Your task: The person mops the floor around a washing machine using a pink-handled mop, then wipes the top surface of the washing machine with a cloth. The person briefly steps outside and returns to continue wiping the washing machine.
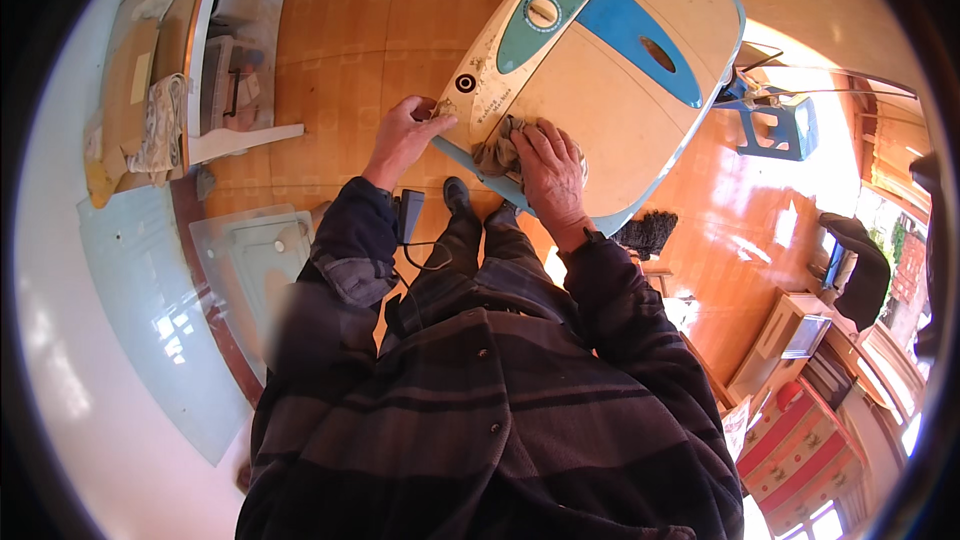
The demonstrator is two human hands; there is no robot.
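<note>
Left hand [398, 138] sits at eleven o'clock, thumb [438, 127] stretched between two and three — right hand [555, 175] at one, back upward, bent fingers [534, 148] aimed toward eleven.

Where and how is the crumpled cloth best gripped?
Probably by the bunched folds of the cloth, from above: they stand up on the washing machine, whose surface blocks any hold from beneath. The right hand lies over the cloth's right side.
</note>
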